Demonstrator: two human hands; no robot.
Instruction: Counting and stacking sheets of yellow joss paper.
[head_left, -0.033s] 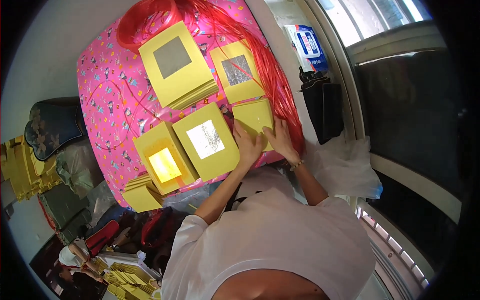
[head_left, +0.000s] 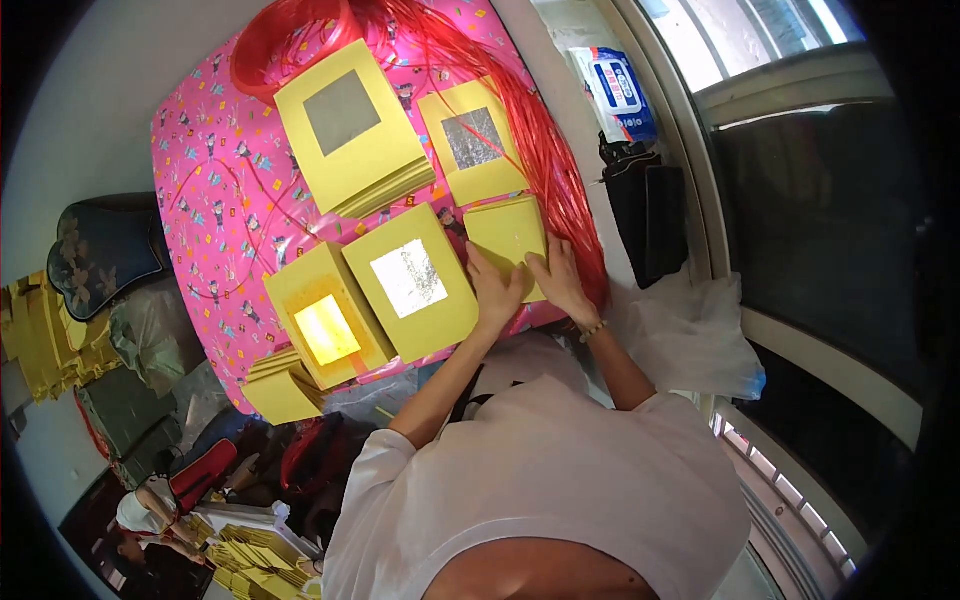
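Hands: left hand (head_left: 497, 287), right hand (head_left: 558, 282), fingers flat, open on yellow sheet (head_left: 505, 232) near table edge (head_left: 545, 318).

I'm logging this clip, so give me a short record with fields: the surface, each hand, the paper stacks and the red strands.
surface: table with pink patterned cloth
left hand: flat on the plain yellow paper stack
right hand: on the same stack's near edge
foil-centred yellow stacks: four, largest at the far side
red strands: along the table's right edge
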